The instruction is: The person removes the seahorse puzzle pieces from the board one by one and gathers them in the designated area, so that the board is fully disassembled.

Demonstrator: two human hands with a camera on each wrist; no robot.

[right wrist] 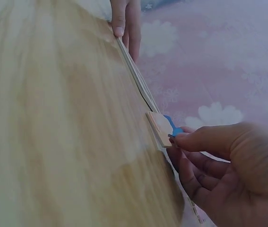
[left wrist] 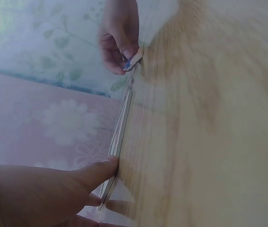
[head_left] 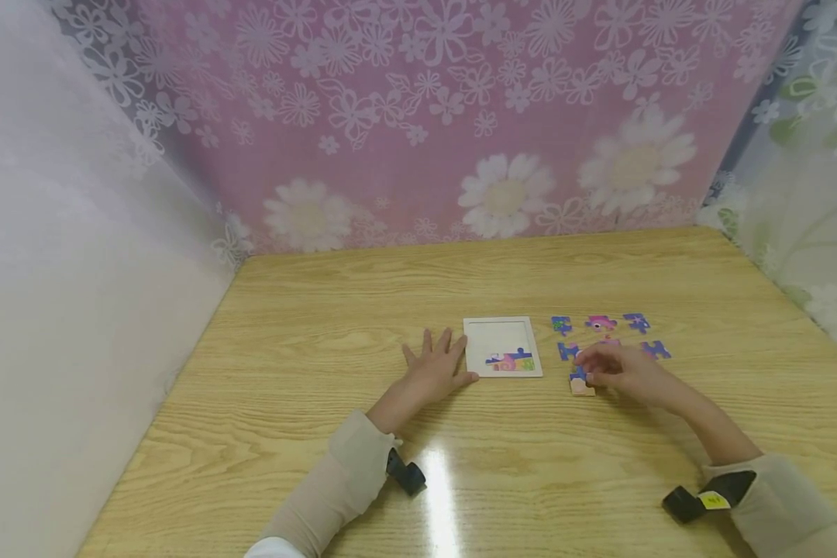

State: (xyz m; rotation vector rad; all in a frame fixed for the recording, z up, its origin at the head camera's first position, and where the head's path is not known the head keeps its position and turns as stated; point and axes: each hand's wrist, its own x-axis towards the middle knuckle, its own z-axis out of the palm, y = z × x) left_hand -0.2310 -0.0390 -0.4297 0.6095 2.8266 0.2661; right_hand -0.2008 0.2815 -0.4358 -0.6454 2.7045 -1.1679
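A white square puzzle frame [head_left: 498, 319] lies flat on the table, with joined pieces [head_left: 512, 362] in blue, pink and green along its bottom right. Fingers spread, my left hand [head_left: 432, 376] rests at the frame's left edge; in the left wrist view its thumb touches the frame's side [left wrist: 116, 151]. To the right of the frame, my right hand [head_left: 628, 373] pinches a blue and peach puzzle piece [head_left: 582, 386] between thumb and fingers. The right wrist view shows that piece [right wrist: 159, 126] tilted, its lower edge close to the tabletop.
Several loose puzzle pieces lie in two rows right of the frame, among them a green and blue one [head_left: 561, 324], a pink one with an eye [head_left: 601, 324] and blue ones [head_left: 656, 349]. A flowered pink cloth [head_left: 404, 155] hangs behind the wooden table [head_left: 307, 325].
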